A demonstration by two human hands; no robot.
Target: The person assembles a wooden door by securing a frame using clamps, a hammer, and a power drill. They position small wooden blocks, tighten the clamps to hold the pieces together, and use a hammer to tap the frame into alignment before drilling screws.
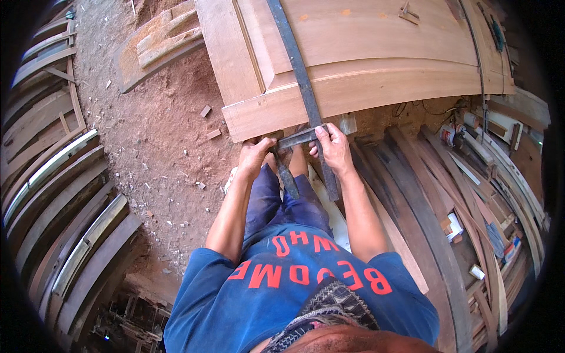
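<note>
A long dark metal bar clamp [300, 73] lies across the near side of a pale wooden panelled door [376, 41], its bar end sticking out past the door's edge toward me. My right hand [335, 152] is closed round the clamp where its sliding jaw meets the bar, thumb on top. At the jaw's other end, close by the door's corner, my left hand [254, 156] has its fingers curled round the clamp's screw end. The clamp's dark handle [288, 179] hangs below, between my hands. My fingers partly hide the screw.
Another clamp [481, 70] crosses the door's right part. Small wood pieces [408, 14] rest on the door. Long boards [406, 194] are stacked at right, more timber [73, 235] at left. A sawdust-covered board [168, 44] lies on the dirt floor [159, 147] among wood scraps.
</note>
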